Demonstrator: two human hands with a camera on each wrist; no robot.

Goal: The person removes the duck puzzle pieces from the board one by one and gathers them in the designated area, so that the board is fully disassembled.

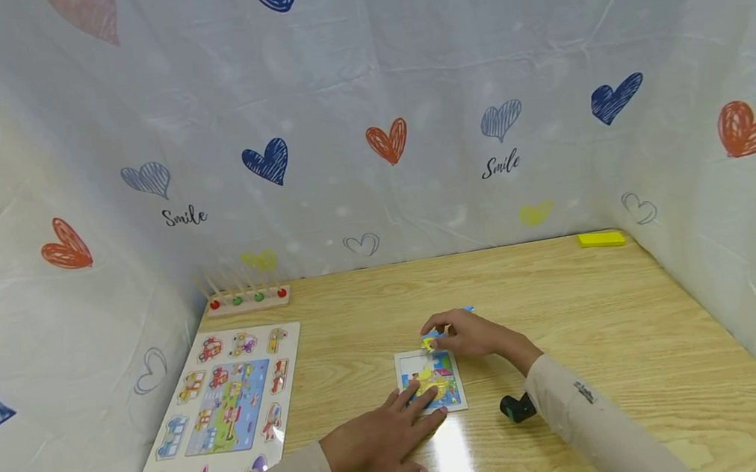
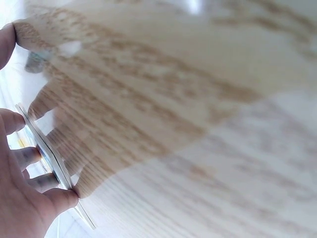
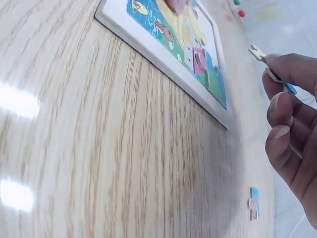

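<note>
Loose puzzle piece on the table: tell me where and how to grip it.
Best pinched by opposite edges, likely from above: the loose puzzle piece looks thin and lies flat on the table, so only its top and rim are exposed.

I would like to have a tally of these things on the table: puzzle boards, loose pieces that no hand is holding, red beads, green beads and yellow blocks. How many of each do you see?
Puzzle boards: 2
Loose piece, not held: 1
Red beads: 2
Green beads: 2
Yellow block: 1
Total in view: 8
</note>
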